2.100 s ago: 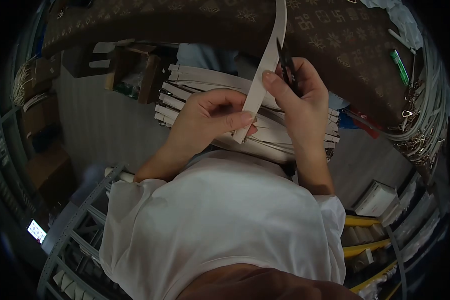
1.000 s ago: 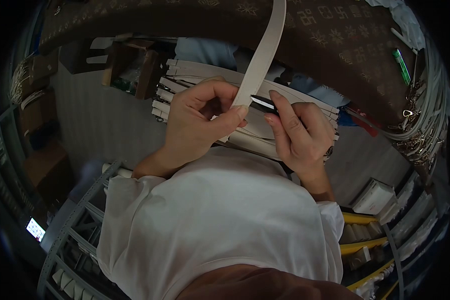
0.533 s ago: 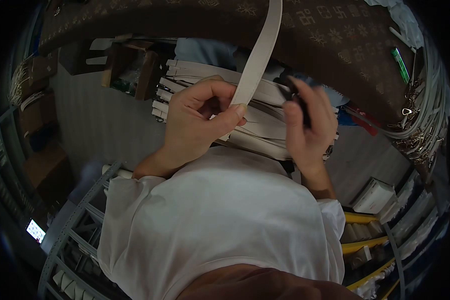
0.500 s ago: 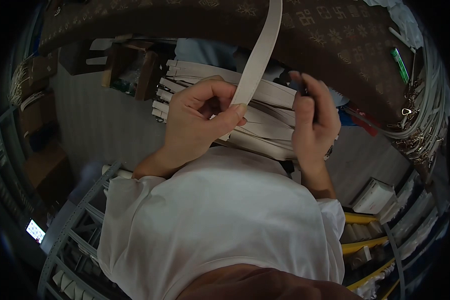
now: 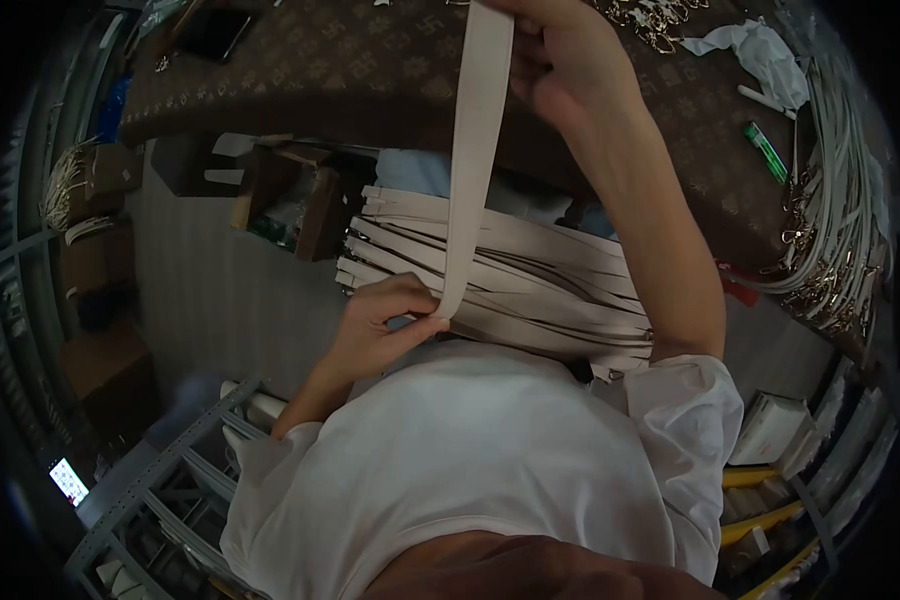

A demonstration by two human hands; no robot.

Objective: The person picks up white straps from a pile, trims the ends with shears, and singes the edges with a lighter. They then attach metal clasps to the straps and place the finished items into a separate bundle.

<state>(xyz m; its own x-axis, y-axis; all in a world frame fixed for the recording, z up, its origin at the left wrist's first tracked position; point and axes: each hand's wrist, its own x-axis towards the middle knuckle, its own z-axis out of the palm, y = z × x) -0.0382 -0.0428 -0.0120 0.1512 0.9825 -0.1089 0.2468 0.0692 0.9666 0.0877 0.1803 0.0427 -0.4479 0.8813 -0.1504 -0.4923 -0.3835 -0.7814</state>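
The strap stretched away from the body: left hand pinched its near end, right hand clasped the far end.

White short-sleeved shirt, bare forearms.

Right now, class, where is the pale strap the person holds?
Head view, centre: the pale strap stretches upright from the left hand, above the stack of straps, to the right hand over the patterned table.
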